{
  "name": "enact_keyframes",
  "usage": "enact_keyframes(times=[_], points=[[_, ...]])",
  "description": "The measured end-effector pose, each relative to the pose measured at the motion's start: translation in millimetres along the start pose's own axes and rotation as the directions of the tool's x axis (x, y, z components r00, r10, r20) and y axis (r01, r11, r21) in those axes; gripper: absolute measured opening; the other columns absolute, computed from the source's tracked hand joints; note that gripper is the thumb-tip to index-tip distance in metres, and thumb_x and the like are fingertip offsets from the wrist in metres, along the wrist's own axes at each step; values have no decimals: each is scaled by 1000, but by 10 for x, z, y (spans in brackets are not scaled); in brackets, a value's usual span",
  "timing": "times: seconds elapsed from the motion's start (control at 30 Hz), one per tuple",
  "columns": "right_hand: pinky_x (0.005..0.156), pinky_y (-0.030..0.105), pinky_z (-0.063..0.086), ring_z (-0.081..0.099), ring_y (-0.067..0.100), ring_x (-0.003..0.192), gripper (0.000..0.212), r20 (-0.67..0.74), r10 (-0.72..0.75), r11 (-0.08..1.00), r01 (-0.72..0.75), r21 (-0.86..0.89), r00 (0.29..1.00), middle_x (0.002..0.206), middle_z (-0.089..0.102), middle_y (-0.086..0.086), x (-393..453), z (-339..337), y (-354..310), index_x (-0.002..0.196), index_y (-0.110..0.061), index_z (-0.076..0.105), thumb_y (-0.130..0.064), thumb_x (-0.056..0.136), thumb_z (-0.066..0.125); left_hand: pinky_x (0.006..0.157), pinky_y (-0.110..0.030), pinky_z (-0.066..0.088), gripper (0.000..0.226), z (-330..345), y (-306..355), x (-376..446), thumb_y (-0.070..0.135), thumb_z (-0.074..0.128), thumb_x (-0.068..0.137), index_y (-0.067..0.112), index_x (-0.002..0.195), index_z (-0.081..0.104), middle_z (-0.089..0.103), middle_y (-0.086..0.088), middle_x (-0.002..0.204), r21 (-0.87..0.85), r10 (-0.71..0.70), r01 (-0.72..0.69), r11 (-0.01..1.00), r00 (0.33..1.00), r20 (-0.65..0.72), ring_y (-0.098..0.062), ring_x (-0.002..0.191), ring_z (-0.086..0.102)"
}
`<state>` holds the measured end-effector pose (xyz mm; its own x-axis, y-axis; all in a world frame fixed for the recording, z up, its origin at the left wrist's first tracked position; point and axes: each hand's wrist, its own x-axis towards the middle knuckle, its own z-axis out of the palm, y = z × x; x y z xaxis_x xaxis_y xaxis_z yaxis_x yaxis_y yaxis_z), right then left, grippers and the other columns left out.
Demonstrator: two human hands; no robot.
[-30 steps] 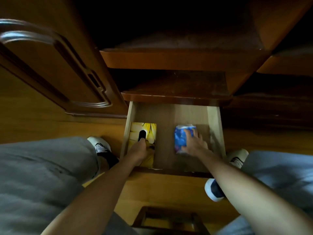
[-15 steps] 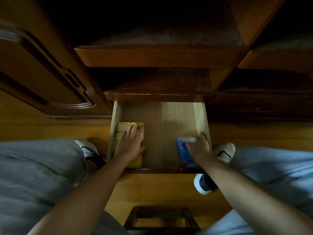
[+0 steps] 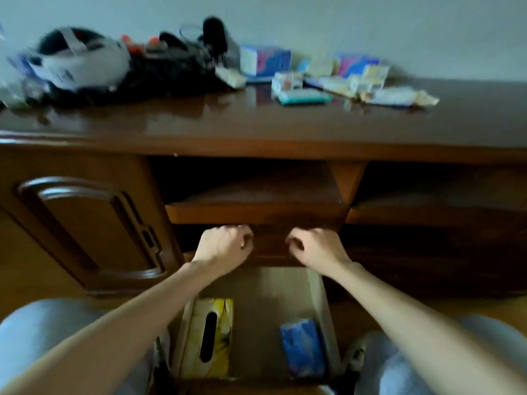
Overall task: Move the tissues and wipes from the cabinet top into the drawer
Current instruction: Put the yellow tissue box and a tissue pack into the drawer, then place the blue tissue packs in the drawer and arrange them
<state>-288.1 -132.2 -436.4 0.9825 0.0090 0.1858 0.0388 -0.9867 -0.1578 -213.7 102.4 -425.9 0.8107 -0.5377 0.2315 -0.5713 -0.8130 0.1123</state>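
Both my left hand [image 3: 225, 246] and right hand [image 3: 316, 248] were loosely curled and empty above the drawer [image 3: 319, 295], which held a tissue box [image 3: 211, 334] and a blue pack [image 3: 302, 349], while most packs [image 3: 328, 78] lay on the cabinet top [image 3: 256, 121].

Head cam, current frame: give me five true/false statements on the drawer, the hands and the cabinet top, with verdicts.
1. The drawer is open. True.
2. A yellow tissue box lies on the drawer's left side. True.
3. The left hand holds the yellow tissue box. False: it is raised above the drawer, loosely curled and holding nothing.
4. The blue packet lies on the cabinet top. False: it is in the drawer, on the right side.
5. Boxes and packets sit on the cabinet top, toward the right. True.
The right hand is also up and empty.
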Motion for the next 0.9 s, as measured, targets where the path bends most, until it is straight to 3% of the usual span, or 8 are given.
enact_keyframes(times=[0.07,0.1,0.23,0.33,0.47,0.67,0.8,0.9], points=[[45,23,45,61,9,50,14,-387,-49,994,85,76,921,55,61,-9,216,-537,-11,95,-30,71,-34,91,59,51,-21,44,19,-576,81,204,39,56,92,30,99,71,71,10,74,-30,86,-96,995,966,-244,-12,65,68],[42,23,42,57,6,46,13,-498,-64,988,127,93,865,52,57,-11,330,-789,-24,92,-29,71,-33,91,58,48,-20,43,19,-847,107,309,38,56,91,30,97,72,69,10,69,-52,122,-148,988,931,-344,-11,60,67],[48,25,44,59,4,56,11,-665,-119,983,181,26,737,63,63,-13,881,-1595,-63,91,-29,69,-30,90,58,53,-27,47,15,-1654,119,881,31,60,86,26,97,69,69,5,73,-58,128,-198,978,803,-582,-19,67,67],[56,31,51,68,11,74,14,-566,-97,994,105,-17,819,83,72,-11,1373,-1893,-18,102,-30,67,-30,92,58,65,-32,49,20,-1888,-9,1456,31,60,88,25,105,69,72,3,93,-65,65,-118,991,840,-539,-21,91,67],[78,36,53,59,16,116,32,-313,78,997,-73,27,946,123,65,-10,2096,-1947,156,126,-35,57,-43,95,54,87,-38,49,40,-1816,-336,2252,35,59,87,27,126,61,60,0,127,-63,-30,10,998,950,-312,-22,121,50],[91,42,47,51,24,129,55,-260,205,978,-183,104,944,142,55,1,3330,-1889,261,140,-27,48,-56,94,53,117,-41,24,57,-1374,-724,3163,39,54,91,26,146,44,38,-3,152,2,-23,24,1000,981,-191,-24,145,25],[103,45,39,45,34,135,80,-245,303,946,-259,195,921,149,46,11,4237,-1810,281,148,-24,38,-69,85,57,115,-44,27,53,-1108,-917,3507,47,46,96,29,146,46,36,0,154,-63,-80,70,996,982,-169,-23,144,27],[115,51,31,30,39,146,108,-152,412,895,-367,254,898,160,26,16,4789,-1672,337,156,-26,21,-80,72,62,110,-44,32,49,-1054,-954,3592,46,44,96,31,143,48,40,4,150,-32,-79,74,997,974,-214,-20,140,31]])
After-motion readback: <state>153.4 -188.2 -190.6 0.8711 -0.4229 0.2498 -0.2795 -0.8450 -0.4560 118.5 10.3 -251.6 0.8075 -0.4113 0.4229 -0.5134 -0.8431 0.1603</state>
